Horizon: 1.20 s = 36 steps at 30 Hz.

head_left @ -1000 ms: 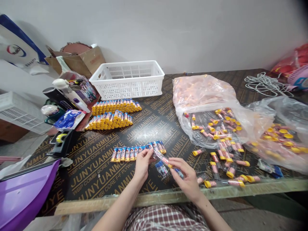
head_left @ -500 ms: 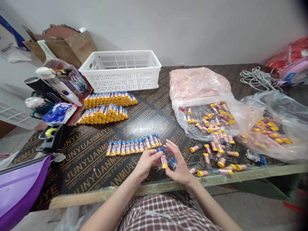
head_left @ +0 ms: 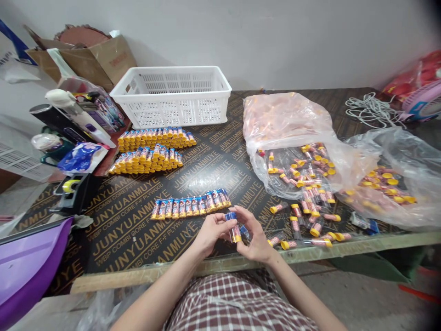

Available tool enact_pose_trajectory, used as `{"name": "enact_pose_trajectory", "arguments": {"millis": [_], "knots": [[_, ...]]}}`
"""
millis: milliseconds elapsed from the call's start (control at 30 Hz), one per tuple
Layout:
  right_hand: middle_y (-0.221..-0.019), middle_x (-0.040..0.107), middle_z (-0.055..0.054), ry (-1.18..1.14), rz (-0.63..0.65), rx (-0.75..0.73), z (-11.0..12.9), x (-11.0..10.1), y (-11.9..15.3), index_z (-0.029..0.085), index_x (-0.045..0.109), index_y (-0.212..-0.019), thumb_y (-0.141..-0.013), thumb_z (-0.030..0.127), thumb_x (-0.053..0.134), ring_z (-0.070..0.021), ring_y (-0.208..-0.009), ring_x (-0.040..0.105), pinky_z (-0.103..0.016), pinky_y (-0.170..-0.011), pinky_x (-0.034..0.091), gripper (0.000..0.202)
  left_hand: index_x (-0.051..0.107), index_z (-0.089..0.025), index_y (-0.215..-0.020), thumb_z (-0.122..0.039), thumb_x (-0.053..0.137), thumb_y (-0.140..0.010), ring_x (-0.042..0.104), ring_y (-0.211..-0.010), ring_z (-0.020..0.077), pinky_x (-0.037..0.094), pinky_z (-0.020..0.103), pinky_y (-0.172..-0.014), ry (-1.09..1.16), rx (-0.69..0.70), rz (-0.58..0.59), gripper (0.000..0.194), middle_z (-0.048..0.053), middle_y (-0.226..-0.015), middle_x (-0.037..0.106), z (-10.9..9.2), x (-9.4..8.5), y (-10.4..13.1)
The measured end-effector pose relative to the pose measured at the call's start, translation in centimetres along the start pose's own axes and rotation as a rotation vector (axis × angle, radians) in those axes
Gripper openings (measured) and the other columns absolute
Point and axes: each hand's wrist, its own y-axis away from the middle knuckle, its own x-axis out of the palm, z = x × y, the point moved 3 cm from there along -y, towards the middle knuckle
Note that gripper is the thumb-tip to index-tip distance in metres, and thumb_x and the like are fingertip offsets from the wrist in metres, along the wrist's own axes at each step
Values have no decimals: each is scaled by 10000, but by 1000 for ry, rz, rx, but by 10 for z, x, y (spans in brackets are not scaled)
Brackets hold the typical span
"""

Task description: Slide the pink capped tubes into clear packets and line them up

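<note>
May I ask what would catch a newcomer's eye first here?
Probably the white basket at the back, with two stacks of yellow-ended tubes just in front. Next, perhaps, the purple object at lower left, and the blue-topped tube in the left hand, near the middle.

The head camera looks forward and down (fairly near) over fingers (head_left: 225,226) and table (head_left: 220,170).

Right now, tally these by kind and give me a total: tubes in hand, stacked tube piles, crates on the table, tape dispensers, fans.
Held tube: 1
Stacked piles, far and near: 2
Crate: 1
Tape dispenser: 1
Fan: 1
Total: 6
</note>
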Motion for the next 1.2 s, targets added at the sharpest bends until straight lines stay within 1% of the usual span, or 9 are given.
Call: {"name": "enact_pose_trajectory", "arguments": {"millis": [300,733,800,867,933,1000,1100,1133,1200], "knots": [[-1358,448,-101,-39,-8,-23,2,1,0,241,269,-1400,-604,45,513,-253,-1227,485,-426,-1036,422,856,638,-106,-759,-402,797,-591,593,-530,111,468,220,-523,-12,12,11,375,28,-651,654,0,-1,1],[-1371,443,-101,-62,-6,-14,0,4,-1,253,237,-1406,-612,50,508,-250,-1239,474,-442,-1046,407,864,643,-113,-741,-418,808,-566,580,-517,110,467,227,-526,1,9,-5,388,27,-633,646,2,-2,1],[-1388,425,-99,-64,17,-11,2,4,-2,262,203,-1420,-630,50,513,-245,-1256,457,-438,-1052,400,874,644,-111,-745,-423,805,-566,581,-517,111,459,224,-524,-1,9,-12,393,29,-635,648,3,-2,0],[-1442,353,-97,-53,38,-4,3,4,-3,275,155,-1438,-661,70,541,-243,-1263,446,-439,-1055,395,892,639,-110,-748,-426,803,-562,585,-520,114,452,223,-523,-22,16,-31,401,36,-646,655,1,-6,-2],[-1496,249,-96,-13,37,11,2,-1,-4,288,117,-1450,-685,115,595,-249,-1260,442,-452,-1062,382,918,625,-117,-762,-432,801,-553,579,-504,117,442,224,-512,-87,68,-101,417,33,-638,657,-6,-16,-7],[-1514,202,-95,50,-4,31,-3,-12,-3,296,109,-1455,-709,168,637,-255,-1251,444,-475,-1067,366,923,602,-141,-811,-442,791,-556,545,-458,113,417,222,-487,-216,186,-244,437,-2,-571,628,-19,-34,-13],[-1482,277,-101,150,-124,77,-16,-33,-1,296,155,-1449,-767,232,632,-256,-1223,467,-494,-1036,388,835,574,-186,-875,-437,775,-578,496,-430,114,369,216,-484,-511,381,-507,438,-69,-478,537,-41,-65,-20],[-1461,312,-105,189,-162,92,-21,-41,-1,291,186,-1443,-782,253,626,-256,-1204,483,-492,-1015,408,795,576,-195,-872,-431,774,-580,493,-442,117,357,218,-497,-619,414,-568,424,-76,-472,518,-46,-73,-23],[-1421,364,-109,276,-213,117,-29,-53,0,279,274,-1416,-798,294,619,-260,-1182,500,-482,-973,443,708,589,-207,-846,-422,776,-580,504,-476,132,337,225,-525,-802,425,-635,390,-72,-482,508,-52,-83,-30]]}}
